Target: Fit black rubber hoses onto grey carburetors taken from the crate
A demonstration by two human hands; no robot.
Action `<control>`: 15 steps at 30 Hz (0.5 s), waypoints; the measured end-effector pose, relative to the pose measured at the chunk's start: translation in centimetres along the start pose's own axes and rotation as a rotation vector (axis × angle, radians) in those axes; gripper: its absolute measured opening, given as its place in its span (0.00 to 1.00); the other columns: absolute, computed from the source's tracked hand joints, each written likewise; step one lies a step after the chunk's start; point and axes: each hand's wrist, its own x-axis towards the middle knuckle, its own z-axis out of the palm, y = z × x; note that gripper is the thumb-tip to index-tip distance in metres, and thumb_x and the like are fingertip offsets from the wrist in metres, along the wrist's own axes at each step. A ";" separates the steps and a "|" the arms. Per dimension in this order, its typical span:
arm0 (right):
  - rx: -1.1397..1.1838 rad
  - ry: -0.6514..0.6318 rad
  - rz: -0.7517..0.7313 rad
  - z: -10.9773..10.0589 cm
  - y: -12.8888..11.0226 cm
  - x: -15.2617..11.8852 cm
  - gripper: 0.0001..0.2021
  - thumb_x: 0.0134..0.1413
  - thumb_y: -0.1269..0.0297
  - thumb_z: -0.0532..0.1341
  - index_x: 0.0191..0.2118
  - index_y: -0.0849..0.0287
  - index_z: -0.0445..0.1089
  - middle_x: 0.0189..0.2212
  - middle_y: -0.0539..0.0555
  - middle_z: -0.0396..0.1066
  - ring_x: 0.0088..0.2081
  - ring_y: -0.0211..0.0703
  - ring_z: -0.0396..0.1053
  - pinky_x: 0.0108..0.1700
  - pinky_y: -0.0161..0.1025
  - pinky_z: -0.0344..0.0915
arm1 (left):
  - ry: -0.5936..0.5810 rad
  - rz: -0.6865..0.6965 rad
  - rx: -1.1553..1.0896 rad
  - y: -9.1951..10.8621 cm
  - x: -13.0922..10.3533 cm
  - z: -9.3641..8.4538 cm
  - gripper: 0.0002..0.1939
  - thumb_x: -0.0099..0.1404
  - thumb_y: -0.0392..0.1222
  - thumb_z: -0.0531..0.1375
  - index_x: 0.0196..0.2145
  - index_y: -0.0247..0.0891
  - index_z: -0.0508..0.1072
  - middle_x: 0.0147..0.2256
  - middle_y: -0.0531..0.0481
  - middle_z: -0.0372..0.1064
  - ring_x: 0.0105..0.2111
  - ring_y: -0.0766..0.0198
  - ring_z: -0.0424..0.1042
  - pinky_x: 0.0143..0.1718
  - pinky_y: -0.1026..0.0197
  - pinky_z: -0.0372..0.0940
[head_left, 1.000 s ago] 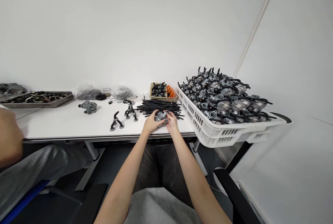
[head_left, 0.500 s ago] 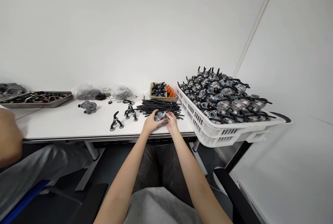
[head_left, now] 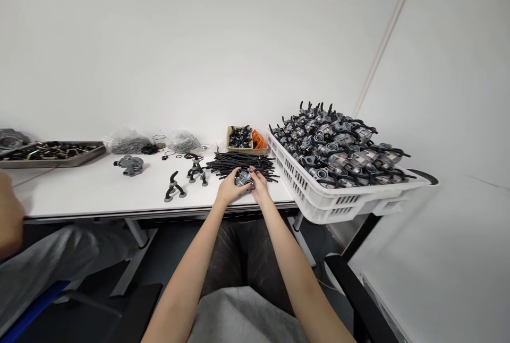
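Between my hands, near the table's front edge, is a grey metal part [head_left: 244,179]. My left hand [head_left: 230,188] grips it from the left, with the thumb along its near side. On its right side my right hand [head_left: 258,186] holds it with closed fingers. Just behind lies a pile of black rubber tubes [head_left: 239,163]. To the left, small black hose pieces with grey round ends [head_left: 174,187] stand on the table. Another grey metal part [head_left: 130,165] lies farther left.
A white crate [head_left: 314,200] heaped with grey parts and black hoses stands at the right. Behind the tubes are a yellow bin [head_left: 228,141] and an orange basket [head_left: 260,140]. Bagged parts [head_left: 185,142] and a metal tray [head_left: 85,156] are leftward. Another person's arm [head_left: 10,215] shows at far left.
The view has shifted slightly, moving the scene a little left. My fingers have changed position slightly around the metal part, which appears turned a little.
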 end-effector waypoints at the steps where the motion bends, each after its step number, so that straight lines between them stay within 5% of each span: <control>1: -0.004 -0.001 0.006 0.0 0.1 0.0 0.12 0.40 0.69 0.70 0.37 0.57 0.75 0.32 0.49 0.78 0.34 0.39 0.74 0.40 0.35 0.69 | 0.000 0.001 0.000 0.0 0.0 0.0 0.37 0.54 0.52 0.66 0.59 0.42 0.62 0.56 0.41 0.68 0.54 0.49 0.69 0.54 0.49 0.64; 8: -0.020 0.006 0.056 -0.3 0.2 0.2 0.05 0.46 0.68 0.69 0.32 0.60 0.74 0.30 0.49 0.77 0.32 0.38 0.74 0.39 0.35 0.69 | -0.001 0.011 -0.004 -0.1 0.0 0.1 0.37 0.54 0.52 0.66 0.59 0.40 0.62 0.55 0.42 0.69 0.52 0.50 0.70 0.53 0.48 0.64; 15: -0.048 0.019 0.118 -0.4 -0.4 0.3 0.15 0.62 0.60 0.60 0.51 0.61 0.67 0.48 0.56 0.70 0.44 0.45 0.72 0.44 0.47 0.72 | -0.009 -0.015 -0.001 -0.5 0.2 0.2 0.35 0.56 0.51 0.66 0.59 0.41 0.62 0.54 0.40 0.68 0.51 0.50 0.70 0.52 0.46 0.65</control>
